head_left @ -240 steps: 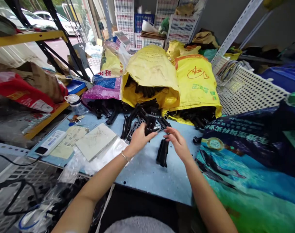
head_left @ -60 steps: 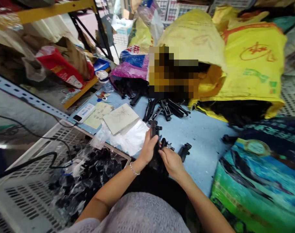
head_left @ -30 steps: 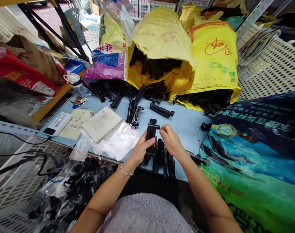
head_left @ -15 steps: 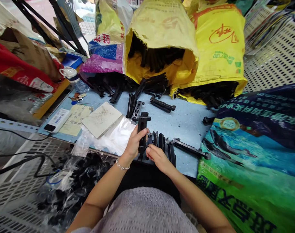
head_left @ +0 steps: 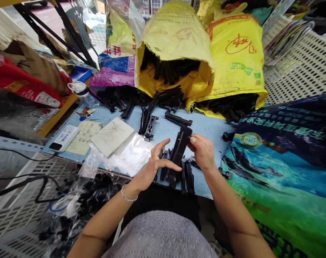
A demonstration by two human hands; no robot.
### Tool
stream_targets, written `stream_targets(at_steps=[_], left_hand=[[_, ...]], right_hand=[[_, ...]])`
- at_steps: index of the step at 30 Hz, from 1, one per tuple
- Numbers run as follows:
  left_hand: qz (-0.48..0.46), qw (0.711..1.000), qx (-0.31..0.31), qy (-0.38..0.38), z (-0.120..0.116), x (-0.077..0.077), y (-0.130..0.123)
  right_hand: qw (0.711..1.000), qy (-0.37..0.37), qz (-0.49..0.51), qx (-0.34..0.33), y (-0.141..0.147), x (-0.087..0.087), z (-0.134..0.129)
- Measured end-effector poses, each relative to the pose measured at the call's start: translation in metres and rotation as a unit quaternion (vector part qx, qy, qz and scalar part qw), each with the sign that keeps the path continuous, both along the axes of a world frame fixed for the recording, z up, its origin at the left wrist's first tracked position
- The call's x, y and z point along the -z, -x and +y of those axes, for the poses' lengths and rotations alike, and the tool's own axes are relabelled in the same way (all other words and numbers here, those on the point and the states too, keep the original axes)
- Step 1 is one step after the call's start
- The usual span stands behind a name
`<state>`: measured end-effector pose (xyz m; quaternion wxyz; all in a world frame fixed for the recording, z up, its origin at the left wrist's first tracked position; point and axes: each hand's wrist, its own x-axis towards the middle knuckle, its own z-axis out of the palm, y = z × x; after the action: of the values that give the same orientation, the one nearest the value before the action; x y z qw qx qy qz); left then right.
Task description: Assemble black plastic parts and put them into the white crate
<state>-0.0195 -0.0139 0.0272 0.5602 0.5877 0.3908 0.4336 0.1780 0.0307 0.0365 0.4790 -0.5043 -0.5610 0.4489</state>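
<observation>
My right hand (head_left: 203,151) pinches the upper end of a long black plastic part (head_left: 179,147), held tilted over the table and slightly blurred. Beside it, on the left, my left hand (head_left: 150,168) has thumb and fingers spread, with a fingertip close to the part; whether it touches I cannot tell. Under and around the held part lie several similar black parts (head_left: 189,176) side by side at the table's near edge. A slotted black piece (head_left: 151,127) rests farther back, and another black part (head_left: 178,117) lies to its right.
Yellow sacks (head_left: 176,36) full of black parts stand along the back of the blue table (head_left: 205,125). On the left are a cardboard piece (head_left: 113,136), clear plastic (head_left: 130,154), a white device (head_left: 64,138) and a bottle (head_left: 84,94). A blue-green sack (head_left: 283,161) borders the right.
My left hand has let go of the black piece it held upright and spread its fingers. My right hand has moved right and up, now gripping a long black part.
</observation>
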Motion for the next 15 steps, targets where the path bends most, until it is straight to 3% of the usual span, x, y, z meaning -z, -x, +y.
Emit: stream_targets(at_steps=[3, 5, 7, 10, 12, 15], left_hand=[[-0.078, 0.990, 0.015, 0.118, 0.028, 0.002, -0.010], [-0.112, 0.983, 0.034, 0.141, 0.048, -0.010, -0.012], [-0.081, 0.992, 0.056, 0.082, 0.056, -0.033, -0.009], [0.033, 0.994, 0.085, -0.057, 0.039, -0.060, -0.001], [0.098, 0.982, 0.131, -0.090, 0.018, -0.057, 0.006], [0.125, 0.977, 0.151, -0.078, -0.004, -0.023, 0.014]], right_hand=[[0.998, -0.024, -0.040, -0.047, 0.012, -0.007, -0.027], [0.993, 0.041, -0.010, -0.109, 0.032, 0.008, -0.047], [0.978, 0.148, 0.074, -0.124, 0.050, 0.029, -0.054], [0.954, 0.244, 0.156, -0.074, 0.051, 0.049, -0.039], [0.952, 0.252, 0.164, -0.055, 0.035, 0.047, -0.021], [0.975, 0.177, 0.128, -0.033, 0.015, 0.029, -0.002]])
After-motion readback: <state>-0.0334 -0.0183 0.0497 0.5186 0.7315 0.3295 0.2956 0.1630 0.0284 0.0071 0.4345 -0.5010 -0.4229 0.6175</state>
